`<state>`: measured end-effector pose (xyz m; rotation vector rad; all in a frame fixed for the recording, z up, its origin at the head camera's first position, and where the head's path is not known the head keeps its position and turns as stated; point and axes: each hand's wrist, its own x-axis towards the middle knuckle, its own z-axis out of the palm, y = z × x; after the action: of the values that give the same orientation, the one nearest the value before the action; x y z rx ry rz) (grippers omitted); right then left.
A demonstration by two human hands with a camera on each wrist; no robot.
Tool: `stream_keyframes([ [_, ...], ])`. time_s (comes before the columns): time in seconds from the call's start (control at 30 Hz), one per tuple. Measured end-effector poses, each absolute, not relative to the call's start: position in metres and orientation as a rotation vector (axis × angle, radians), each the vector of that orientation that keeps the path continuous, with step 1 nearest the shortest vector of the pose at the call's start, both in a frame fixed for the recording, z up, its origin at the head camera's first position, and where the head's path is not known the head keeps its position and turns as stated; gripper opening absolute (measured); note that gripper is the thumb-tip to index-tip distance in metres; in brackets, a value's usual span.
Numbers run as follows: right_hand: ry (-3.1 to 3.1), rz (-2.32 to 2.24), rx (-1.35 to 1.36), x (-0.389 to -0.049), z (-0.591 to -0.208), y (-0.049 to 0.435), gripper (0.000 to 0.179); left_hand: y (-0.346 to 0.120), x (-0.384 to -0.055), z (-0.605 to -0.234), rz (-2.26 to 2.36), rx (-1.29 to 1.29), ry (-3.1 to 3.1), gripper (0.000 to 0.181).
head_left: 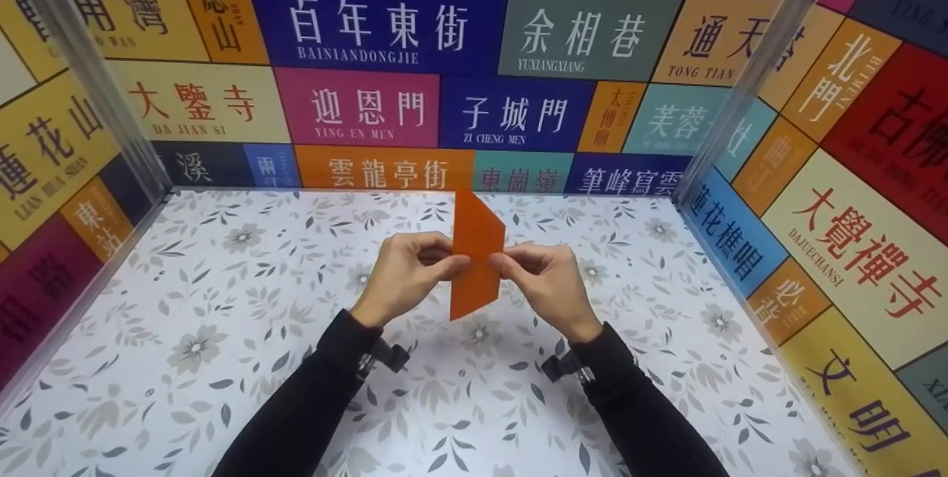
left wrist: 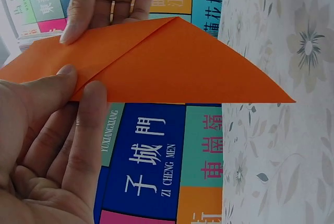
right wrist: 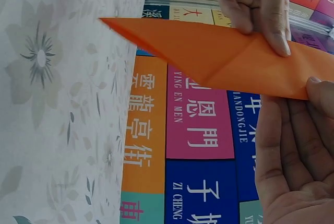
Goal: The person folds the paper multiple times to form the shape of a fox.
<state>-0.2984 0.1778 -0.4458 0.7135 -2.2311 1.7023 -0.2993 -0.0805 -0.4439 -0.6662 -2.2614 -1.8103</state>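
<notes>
One piece of folded orange paper [head_left: 478, 281] here, upright in mid-air over one flowered table [head_left: 259, 366], and two hands are on it! The left hand [head_left: 407, 267] pinches the left edge, thumb against curled fingers; the right hand [head_left: 552, 278] pinches the right edge likewise, the two thumbs near each other. One diagonal fold line crosses the sheet. Two black sleeves [head_left: 296, 407], and three sign-covered walls [head_left: 370, 18] around the table.
</notes>
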Motion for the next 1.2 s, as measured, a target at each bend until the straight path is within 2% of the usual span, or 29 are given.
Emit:
stream_keyframes([
  [0.57, -2.409, 1.668, 0.841, -0.305, -0.476, 0.176, 0.01, -0.094, -0.305, -0.434, -1.916, -0.569, -2.153, 0.009],
  [1.2, -2.493, 1.565, 0.845, -0.309, -0.469, 0.182, 0.014, -0.096, -0.307, -0.438, -1.801, -0.536, -2.299, 0.017],
])
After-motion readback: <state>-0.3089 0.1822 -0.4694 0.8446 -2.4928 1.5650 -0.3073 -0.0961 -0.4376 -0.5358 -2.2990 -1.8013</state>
